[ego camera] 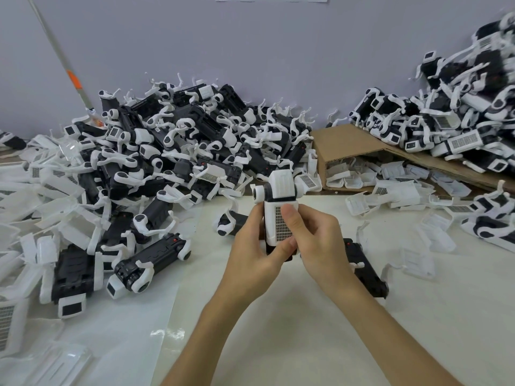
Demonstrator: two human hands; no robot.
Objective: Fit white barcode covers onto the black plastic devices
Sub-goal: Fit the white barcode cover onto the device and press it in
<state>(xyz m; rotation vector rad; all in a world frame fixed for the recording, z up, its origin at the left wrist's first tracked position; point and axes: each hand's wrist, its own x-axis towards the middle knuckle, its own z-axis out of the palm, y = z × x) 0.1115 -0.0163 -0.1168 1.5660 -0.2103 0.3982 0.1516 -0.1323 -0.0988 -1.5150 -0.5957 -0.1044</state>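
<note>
L hand (252, 246) grips the black device (281, 255) upright just above the table (278, 316) to steady it, w/ R hand (315, 240) curled round it & thumb pressing the white barcode cover (276, 227) onto its front, prob to snap it home

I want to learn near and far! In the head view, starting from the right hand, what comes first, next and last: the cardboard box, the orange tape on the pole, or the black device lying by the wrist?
1. black device, lying just beside the right hand.
2. cardboard box, behind, to the right.
3. orange tape, far off to the left, high up.
</note>
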